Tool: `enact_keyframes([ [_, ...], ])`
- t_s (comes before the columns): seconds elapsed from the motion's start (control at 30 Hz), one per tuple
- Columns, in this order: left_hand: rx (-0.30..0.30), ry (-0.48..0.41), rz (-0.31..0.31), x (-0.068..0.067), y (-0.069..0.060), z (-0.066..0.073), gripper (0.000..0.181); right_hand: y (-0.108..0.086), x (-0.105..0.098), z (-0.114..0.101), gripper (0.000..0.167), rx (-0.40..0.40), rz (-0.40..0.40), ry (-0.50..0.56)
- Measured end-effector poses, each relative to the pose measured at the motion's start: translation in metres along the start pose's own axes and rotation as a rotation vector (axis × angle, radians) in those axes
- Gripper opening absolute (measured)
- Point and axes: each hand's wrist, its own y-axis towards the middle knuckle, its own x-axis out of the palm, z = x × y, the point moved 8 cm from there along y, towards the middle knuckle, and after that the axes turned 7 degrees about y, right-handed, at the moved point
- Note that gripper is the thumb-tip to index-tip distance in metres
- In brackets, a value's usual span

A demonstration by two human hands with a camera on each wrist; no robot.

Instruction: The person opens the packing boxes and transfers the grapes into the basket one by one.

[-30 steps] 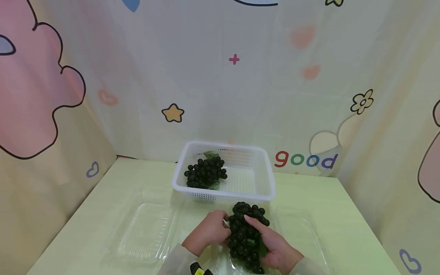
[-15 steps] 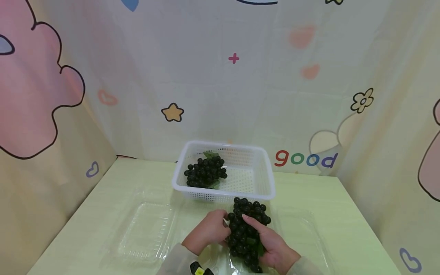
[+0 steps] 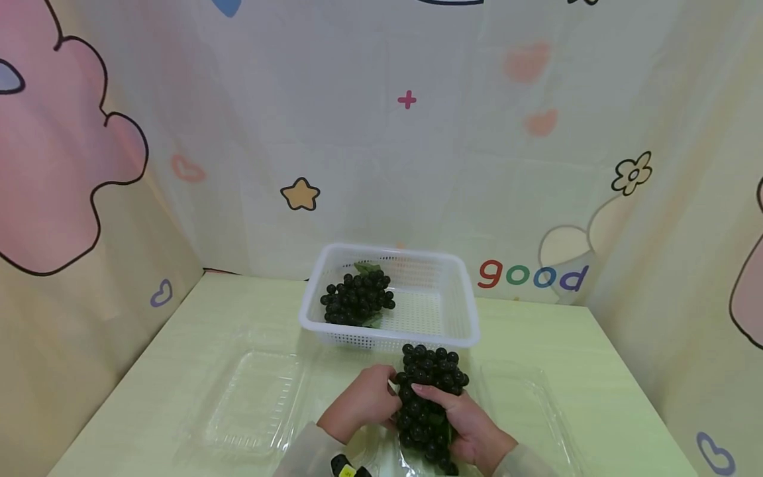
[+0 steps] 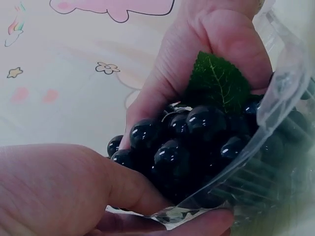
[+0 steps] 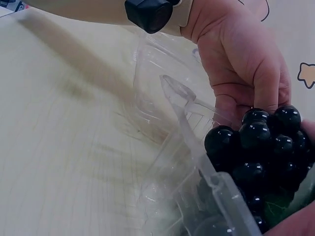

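A bunch of dark grapes [image 3: 426,397] with green leaves sits tilted in a clear plastic container [image 5: 206,172], low in the head view. My right hand [image 3: 477,427] grips the bunch from the right, its thumb lying across the grapes. On the left side, my left hand [image 3: 366,401] pinches the container's rim between thumb and fingers. In the left wrist view a leaf [image 4: 219,81] stands up between the grapes and my right palm. Much of the container is hidden under the bunch and hands.
Behind the hands stands a white perforated basket [image 3: 467,311] with another bunch of dark grapes [image 3: 357,298] at its left. A clear plastic container [image 3: 253,397] lies on the table [image 3: 161,377] at left. More clear plastic [image 3: 551,411] lies at right.
My right hand shifts slightly on the bunch, its thumb now lower and further left. The grapes' top edge has risen a little. My left hand stays almost still.
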Motion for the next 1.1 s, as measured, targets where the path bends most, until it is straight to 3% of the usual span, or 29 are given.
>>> enact_keyframes([
  [0.2,-0.057,-0.083,0.005,0.000,0.000,-0.003,0.042,-0.001,0.000,0.001,0.080,0.007,-0.015,0.042],
  [0.7,-0.070,-0.033,0.098,0.002,0.002,-0.005,0.038,-0.011,0.003,0.002,0.072,0.059,-0.156,0.083],
  [0.97,-0.063,-0.018,0.128,0.002,0.001,-0.003,0.036,-0.023,0.001,-0.004,0.081,-0.009,-0.129,0.088],
  [1.1,-0.058,0.014,0.137,0.001,0.000,-0.001,0.035,-0.026,-0.002,-0.007,0.078,-0.069,-0.104,0.090],
])
